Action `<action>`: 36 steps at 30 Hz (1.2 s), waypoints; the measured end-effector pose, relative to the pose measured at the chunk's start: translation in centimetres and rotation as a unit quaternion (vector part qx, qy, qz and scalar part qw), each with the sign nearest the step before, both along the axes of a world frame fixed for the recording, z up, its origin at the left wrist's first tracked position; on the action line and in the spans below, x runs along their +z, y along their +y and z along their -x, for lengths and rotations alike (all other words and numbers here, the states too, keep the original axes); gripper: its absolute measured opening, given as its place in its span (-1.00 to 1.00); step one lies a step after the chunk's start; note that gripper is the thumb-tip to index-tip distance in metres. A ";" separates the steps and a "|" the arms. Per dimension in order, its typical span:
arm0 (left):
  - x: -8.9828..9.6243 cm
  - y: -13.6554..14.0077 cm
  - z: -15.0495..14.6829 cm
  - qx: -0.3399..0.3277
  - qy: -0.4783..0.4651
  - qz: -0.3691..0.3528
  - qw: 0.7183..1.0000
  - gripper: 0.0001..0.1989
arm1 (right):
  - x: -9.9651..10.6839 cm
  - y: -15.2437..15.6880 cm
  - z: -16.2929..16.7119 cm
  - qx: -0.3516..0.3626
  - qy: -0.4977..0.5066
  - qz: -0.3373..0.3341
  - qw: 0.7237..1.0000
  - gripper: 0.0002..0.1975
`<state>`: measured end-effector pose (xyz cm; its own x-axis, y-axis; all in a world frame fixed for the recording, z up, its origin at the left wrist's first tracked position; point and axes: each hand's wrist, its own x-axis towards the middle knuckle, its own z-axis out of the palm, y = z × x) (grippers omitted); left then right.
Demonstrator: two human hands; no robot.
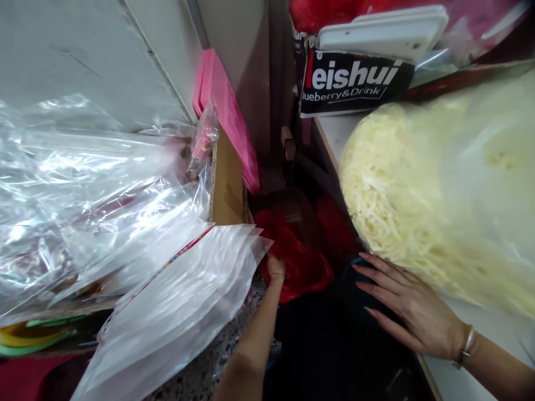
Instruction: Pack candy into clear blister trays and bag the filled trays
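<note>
Reaching down into the dark gap, the left hand (pixel 275 266) is buried in a red bag (pixel 298 262), grip unseen; the right hand (pixel 412 309) is laid flat, fingers spread, steadying the noodle bag (pixel 434 195) on the counter edge (pixel 438 373)

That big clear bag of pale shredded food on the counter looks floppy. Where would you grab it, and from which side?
Probably from below, on the near side. The bag of shreds bulges over the counter's front edge and looks soft, so pinching its film would likely stretch it. The right hand lies flat by its lower edge, well placed to cup the underside. The left hand is down at the red bag.
</note>
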<state>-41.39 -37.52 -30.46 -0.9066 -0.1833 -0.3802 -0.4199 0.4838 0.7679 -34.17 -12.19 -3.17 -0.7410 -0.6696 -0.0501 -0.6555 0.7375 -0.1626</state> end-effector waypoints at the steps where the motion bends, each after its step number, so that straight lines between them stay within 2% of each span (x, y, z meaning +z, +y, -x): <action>1: -0.1 0.7 -0.9 0.020 -0.008 0.011 1.000 -0.60 | -0.1 0.1 0.0 0.001 0.000 0.002 1.000 -0.57; 3: -0.1 1.9 -2.8 0.049 -0.003 0.025 0.998 -0.53 | -0.3 0.2 0.0 0.001 -0.004 0.003 1.000 -0.57; 6: 0.3 2.6 -4.9 0.039 0.040 0.037 0.998 -0.47 | -0.3 0.1 -0.1 -0.006 -0.011 0.011 1.000 -0.57; 8: 1.0 2.3 -5.3 0.020 0.063 0.049 0.997 -0.48 | -0.1 -0.1 -0.1 -0.014 -0.025 0.011 1.000 -0.57; 11: 2.7 1.4 -3.9 0.006 0.115 0.048 0.992 -0.50 | 0.4 -0.4 0.0 -0.024 -0.042 0.010 0.999 -0.59; 15: 6.5 0.5 -1.3 0.013 0.218 -0.009 0.976 -0.49 | 0.9 -0.4 0.1 -0.031 -0.056 0.017 0.998 -0.60; 17: 8.8 0.3 -1.4 0.010 0.263 -0.051 0.963 -0.50 | 0.8 -0.2 0.0 -0.040 -0.061 0.028 0.997 -0.54; 20: 12.4 -0.2 -4.2 -0.021 0.314 -0.103 0.944 -0.52 | 0.5 -0.7 -0.4 -0.053 -0.075 0.065 0.994 -0.31; 22: 15.0 -1.0 -7.4 -0.062 0.331 -0.114 0.935 -0.52 | 0.9 -2.1 -0.9 -0.086 -0.084 0.148 0.982 -0.12; 23: 16.4 -1.4 -9.2 -0.090 0.334 -0.118 0.931 -0.51 | 1.5 -3.2 -1.2 -0.117 -0.087 0.223 0.964 -0.04; 24: 17.9 -1.9 -11.0 -0.125 0.331 -0.126 0.927 -0.50 | 2.5 -4.4 -1.7 -0.159 -0.083 0.318 0.931 0.01; 25: 19.6 -2.5 -12.7 -0.168 0.321 -0.139 0.921 -0.49 | 3.8 -5.7 -2.3 -0.207 -0.076 0.420 0.880 0.03; 26: 21.3 -3.0 -14.2 -0.217 0.305 -0.161 0.913 -0.47 | 5.3 -6.9 -3.0 -0.254 -0.066 0.517 0.815 0.01; 27: 23.1 -3.4 -15.6 -0.270 0.282 -0.190 0.901 -0.46 | 7.0 -8.0 -3.7 -0.296 -0.053 0.594 0.746 -0.06; 28: 24.9 -3.9 -16.8 -0.322 0.252 -0.227 0.884 -0.45 | 8.6 -8.9 -4.7 -0.332 -0.049 0.643 0.688 -0.15; 29: 26.5 -4.2 -17.9 -0.364 0.218 -0.270 0.864 -0.44 | 10.2 -9.6 -5.7 -0.364 -0.056 0.671 0.644 -0.24; 30: 27.9 -4.4 -18.9 -0.389 0.185 -0.318 0.844 -0.43 | 11.4 -10.0 -6.9 -0.390 -0.073 0.684 0.612 -0.36; 32: 29.9 -4.7 -21.1 -0.390 0.125 -0.416 0.812 -0.41 | 12.9 -10.3 -9.7 -0.436 -0.120 0.690 0.564 -0.59; 34: 30.7 -4.7 -23.7 -0.353 0.078 -0.496 0.790 -0.40 | 13.0 -10.4 -13.0 -0.475 -0.148 0.693 0.522 -0.72; 36: 30.6 -4.8 -26.6 -0.325 0.037 -0.552 0.767 -0.37 | 12.2 -10.5 -16.5 -0.504 -0.165 0.692 0.489 -0.72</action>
<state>-14.80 -42.27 0.11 -0.6967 0.7130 0.0791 -0.3002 -0.3899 0.8705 -17.70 -22.72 8.99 -0.8341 0.4665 -0.2945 0.1590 -0.3080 -0.9380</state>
